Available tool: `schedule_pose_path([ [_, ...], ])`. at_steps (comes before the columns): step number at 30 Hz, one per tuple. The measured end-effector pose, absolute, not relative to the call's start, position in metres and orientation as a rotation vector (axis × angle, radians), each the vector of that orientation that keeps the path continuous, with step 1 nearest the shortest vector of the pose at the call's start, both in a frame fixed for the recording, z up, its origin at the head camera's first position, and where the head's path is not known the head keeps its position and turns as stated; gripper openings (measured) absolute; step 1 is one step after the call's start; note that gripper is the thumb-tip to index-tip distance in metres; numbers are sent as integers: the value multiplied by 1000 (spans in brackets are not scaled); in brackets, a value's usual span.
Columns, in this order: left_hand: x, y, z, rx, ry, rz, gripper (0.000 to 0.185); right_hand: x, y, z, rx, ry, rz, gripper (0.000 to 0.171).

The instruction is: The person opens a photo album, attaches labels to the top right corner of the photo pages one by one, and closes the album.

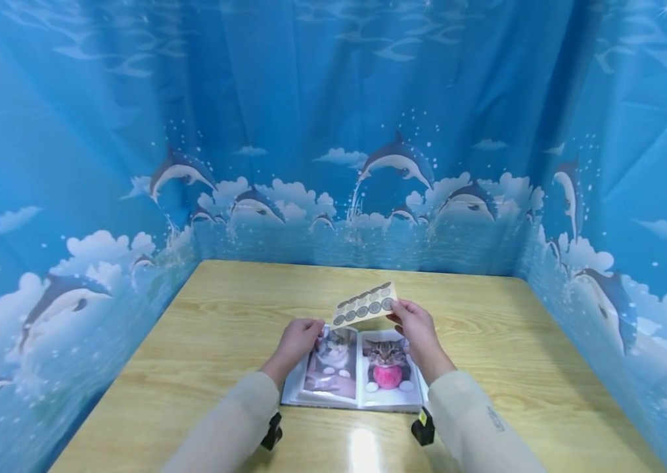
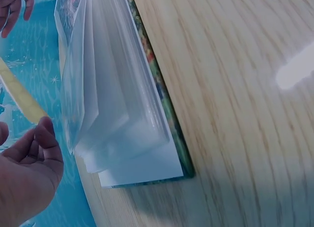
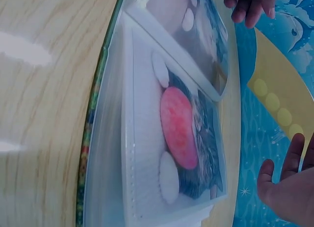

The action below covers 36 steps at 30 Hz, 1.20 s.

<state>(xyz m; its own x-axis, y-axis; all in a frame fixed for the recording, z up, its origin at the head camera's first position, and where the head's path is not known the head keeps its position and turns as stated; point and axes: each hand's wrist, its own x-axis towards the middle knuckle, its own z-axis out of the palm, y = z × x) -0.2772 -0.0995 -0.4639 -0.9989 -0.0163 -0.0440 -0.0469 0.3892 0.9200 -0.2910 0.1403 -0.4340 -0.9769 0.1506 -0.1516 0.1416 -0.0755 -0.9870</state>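
My right hand [image 1: 418, 332] pinches the sheet of round discs [image 1: 365, 306] at its 3 o'clock end, above the open album's [image 1: 359, 378] 12 o'clock edge. At its 8 o'clock corner, I cannot tell whether my left hand [image 1: 296, 341] grips it.

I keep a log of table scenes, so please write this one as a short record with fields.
Right hand: holds sheet with round designs
Left hand: near sheet's lower-left corner; contact unclear
Album: open on table
Left picture: pale cat
Right picture: tabby cat, round pink object
Table: light wood
Backdrop: blue, dolphin-printed
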Motion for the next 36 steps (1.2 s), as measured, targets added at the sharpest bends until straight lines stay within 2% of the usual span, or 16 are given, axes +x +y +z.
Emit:
schedule_pose_path([
  [5, -279, -96, -467, -47, 2485, 1789, 40, -289, 137, -436, -338, -2089, 2334, 26],
  [9, -279, -96, -466, -66, 2476, 1813, 35, -287, 137, -440, -349, -2094, 2346, 23],
  [20, -281, -95, -458, -114, 2481, 1892, 22, -285, 144, -449, -418, -2227, 2211, 29],
  [36, -277, -85, -455, -70, 2263, 2052, 20, -278, 155, -454, -452, -2347, 2000, 33],
])
